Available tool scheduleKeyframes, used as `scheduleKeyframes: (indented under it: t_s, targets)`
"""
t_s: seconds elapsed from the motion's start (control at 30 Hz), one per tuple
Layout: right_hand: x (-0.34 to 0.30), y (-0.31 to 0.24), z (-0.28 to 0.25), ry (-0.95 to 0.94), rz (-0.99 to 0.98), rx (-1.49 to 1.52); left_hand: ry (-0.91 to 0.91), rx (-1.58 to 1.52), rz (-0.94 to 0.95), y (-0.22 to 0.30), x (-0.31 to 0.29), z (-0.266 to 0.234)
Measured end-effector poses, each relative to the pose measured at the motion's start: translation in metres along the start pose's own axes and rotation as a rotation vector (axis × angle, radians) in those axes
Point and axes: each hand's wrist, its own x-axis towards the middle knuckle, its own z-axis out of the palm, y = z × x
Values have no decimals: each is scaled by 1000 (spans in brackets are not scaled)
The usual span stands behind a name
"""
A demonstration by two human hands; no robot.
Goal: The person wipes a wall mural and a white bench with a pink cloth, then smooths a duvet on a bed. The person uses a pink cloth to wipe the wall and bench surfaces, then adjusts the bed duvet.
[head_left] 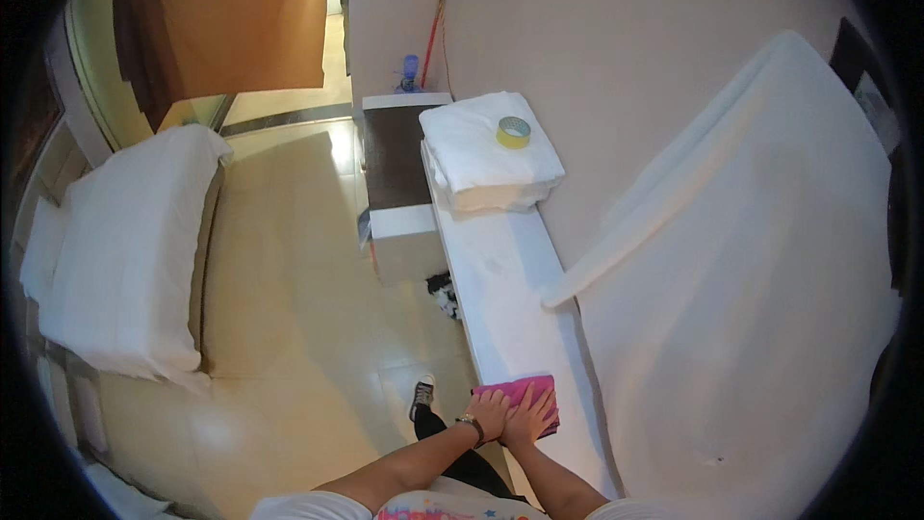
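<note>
A folded bright pink cloth (541,387) with a darker purple edge lies on the narrow white bench top (510,313), near its front end. Flat on top of it rests my right hand (527,418), fingers spread. Beside it, my left hand (489,411) lies on the cloth's left part with its fingers stretched forward; a watch or bracelet circles that wrist. The two hands touch or nearly touch near the thumbs. Part of the cloth is hidden under them.
Further along the bench sits a stack of folded white bedding (491,169) carrying a yellow-green tape roll (514,132). A white sheet (741,327) drapes over something at right. A white-covered bed (135,250) stands left across the tiled floor (289,279). A brown curtain (241,19) hangs behind.
</note>
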Motion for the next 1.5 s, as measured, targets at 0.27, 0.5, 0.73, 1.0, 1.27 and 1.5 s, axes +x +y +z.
scheduleKeyframes:
  t_s: [0.27,0.5,0.73,1.0,1.27,1.5]
  targets:
    - [124,-131,-56,-150,-54,82,-97,5,-158,-104,77,-121]
    - [189,-188,-131,-137,-153,97,-16,33,-223,-132,104,-202]
    - [227,-231,-118,-14,-236,60,87,31,-265,-181,127,-212]
    - [186,-196,-136,-263,69,-28,-287,126,-36,-123,124,-250]
    - [79,-197,-181,-244,210,-67,-158,-565,-380,-105,94,-189]
    - [50,-226,-155,-265,368,-315,-498,-954,-552,-141,88,-154]
